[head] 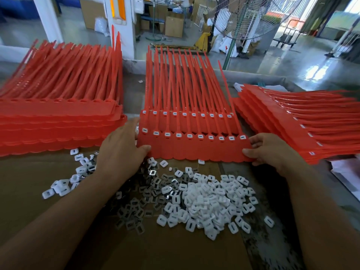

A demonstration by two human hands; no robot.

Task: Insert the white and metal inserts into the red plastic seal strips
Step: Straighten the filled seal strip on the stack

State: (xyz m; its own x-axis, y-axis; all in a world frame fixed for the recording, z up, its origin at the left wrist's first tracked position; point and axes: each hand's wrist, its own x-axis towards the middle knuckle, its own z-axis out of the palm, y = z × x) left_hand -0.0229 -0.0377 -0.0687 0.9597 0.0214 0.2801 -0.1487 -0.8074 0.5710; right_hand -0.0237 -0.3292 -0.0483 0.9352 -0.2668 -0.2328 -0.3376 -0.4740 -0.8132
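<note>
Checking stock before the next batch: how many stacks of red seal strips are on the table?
3: left stack, middle stack gripped by left hand and right hand, right stack fanned out. Others may lie outside view.

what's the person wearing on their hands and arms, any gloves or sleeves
No gloves: the left hand and right hand are bare, with no rings, watch or wristband showing. The left forearm and right forearm are uncovered too; no sleeve shows before the picture's edge.

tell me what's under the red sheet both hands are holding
A second red sheet with white inserts fitted shows from under the held sheet, offset toward the back. Anything lower is covered.
</note>
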